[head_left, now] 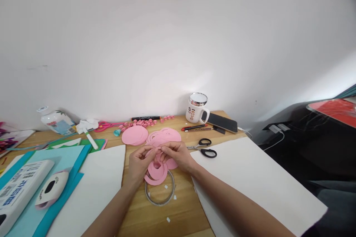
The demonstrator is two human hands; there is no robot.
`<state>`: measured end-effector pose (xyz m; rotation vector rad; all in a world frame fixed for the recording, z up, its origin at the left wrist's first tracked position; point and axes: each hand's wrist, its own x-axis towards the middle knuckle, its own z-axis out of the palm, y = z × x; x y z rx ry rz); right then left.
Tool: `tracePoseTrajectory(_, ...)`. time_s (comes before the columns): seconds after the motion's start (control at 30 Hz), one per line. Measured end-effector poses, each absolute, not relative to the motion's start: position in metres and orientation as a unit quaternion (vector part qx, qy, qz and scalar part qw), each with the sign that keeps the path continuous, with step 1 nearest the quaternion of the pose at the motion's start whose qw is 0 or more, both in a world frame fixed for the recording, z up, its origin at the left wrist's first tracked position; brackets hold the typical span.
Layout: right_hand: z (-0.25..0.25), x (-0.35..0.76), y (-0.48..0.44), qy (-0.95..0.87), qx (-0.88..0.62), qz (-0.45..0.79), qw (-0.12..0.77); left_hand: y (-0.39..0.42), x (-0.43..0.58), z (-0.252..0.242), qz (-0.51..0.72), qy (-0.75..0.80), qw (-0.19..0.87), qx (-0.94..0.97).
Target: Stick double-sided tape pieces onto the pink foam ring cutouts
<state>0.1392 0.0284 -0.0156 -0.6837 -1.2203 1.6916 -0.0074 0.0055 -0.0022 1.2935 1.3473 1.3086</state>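
Observation:
Both hands meet over the middle of the wooden table, fingertips pinched together. My left hand (pixel 140 161) and my right hand (pixel 178 155) are closed on a tiny piece of pink paper (pixel 158 148) between them; its exact shape is partly covered by the fingers. Below and around the hands lie cut pink paper spirals (pixel 157 172). Behind them are more pink paper pieces (pixel 169 135) and a stack of pink paper circles (pixel 135 135). A roll of tape (pixel 160 203) lies flat just in front, partly under the spirals. Black-handled scissors (pixel 205 148) rest right of my right hand.
White sheets (pixel 250 177) cover the right side. Coloured papers (pixel 66 152), a long white box (pixel 25 185) and a white-pink device (pixel 52 189) lie left. Along the wall stand a bottle (pixel 55 120), pink rolled pieces (pixel 143 123), a mug (pixel 196 108) and a phone (pixel 222 121).

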Motion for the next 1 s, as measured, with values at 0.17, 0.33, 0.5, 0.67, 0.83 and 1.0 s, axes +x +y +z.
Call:
tracePoseTrajectory(0.17,-0.0153,0.1388,0.0282,-0.493,-0.284,0.68,0.462,0.0049,-0.0063,0.0009,0.523,0.538,0.427,0.504)
tracePoseTrajectory(0.33,-0.0191,0.1375,0.0294,-0.481,-0.305,0.643,0.511,0.0038,-0.0057,0.0013,0.52,0.539,0.435,0.5)
tracePoseTrajectory(0.5,-0.0219,0.1372,0.03,-0.438,-0.31,0.654,0.533,0.0031,-0.0049,-0.0001,0.512,0.537,0.44,0.505)
tracePoseTrajectory(0.67,-0.0197,0.1381,0.0289,-0.429,-0.324,0.661,0.524,0.0033,-0.0049,0.0023,0.512,0.549,0.42,0.51)
tracePoseTrajectory(0.83,-0.0178,0.1387,0.0287,-0.429,-0.339,0.657,0.519,0.0035,-0.0044,0.0047,0.512,0.548,0.418,0.512)
tracePoseTrajectory(1.0,-0.0186,0.1389,0.0288,-0.423,-0.34,0.659,0.52,0.0041,-0.005,0.0019,0.513,0.546,0.423,0.509)
